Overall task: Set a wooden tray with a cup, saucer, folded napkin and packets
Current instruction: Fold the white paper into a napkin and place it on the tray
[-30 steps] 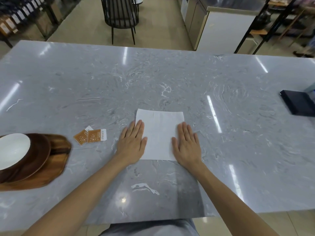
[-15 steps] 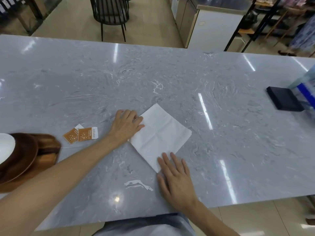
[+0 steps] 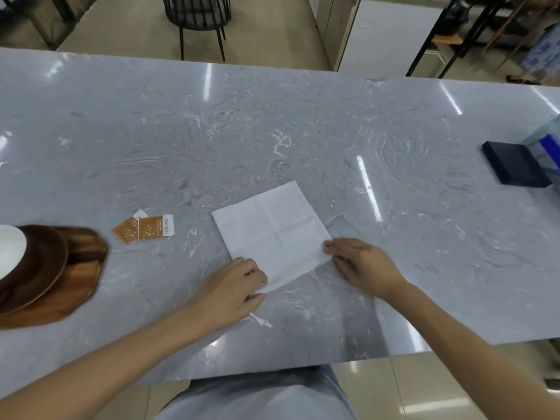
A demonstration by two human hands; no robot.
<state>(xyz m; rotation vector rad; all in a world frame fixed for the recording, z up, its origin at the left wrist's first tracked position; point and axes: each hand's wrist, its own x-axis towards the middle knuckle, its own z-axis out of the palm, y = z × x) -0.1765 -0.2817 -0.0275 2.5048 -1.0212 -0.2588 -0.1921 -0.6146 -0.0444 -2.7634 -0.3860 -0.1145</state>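
Note:
A white paper napkin (image 3: 272,231) lies unfolded and turned at an angle on the grey marble table (image 3: 272,131). My left hand (image 3: 233,286) pinches the napkin's near corner. My right hand (image 3: 360,265) pinches its right corner. Two orange packets (image 3: 145,230) lie on the table left of the napkin. At the far left a wooden tray (image 3: 75,286) carries a dark wooden saucer (image 3: 39,268) with a white dish (image 3: 9,253) on top, cut off by the frame edge. No cup is in view.
A dark flat box (image 3: 515,168) and a blue-and-clear object (image 3: 548,147) sit at the table's right edge. A black chair (image 3: 197,16) and a white counter (image 3: 391,31) stand beyond the far edge. The table's near edge runs just in front of my body.
The napkin was rotated from square to diagonal. My left hand moved from its upper left to the near corner, my right hand from the near corner to the right corner; both now pinch it.

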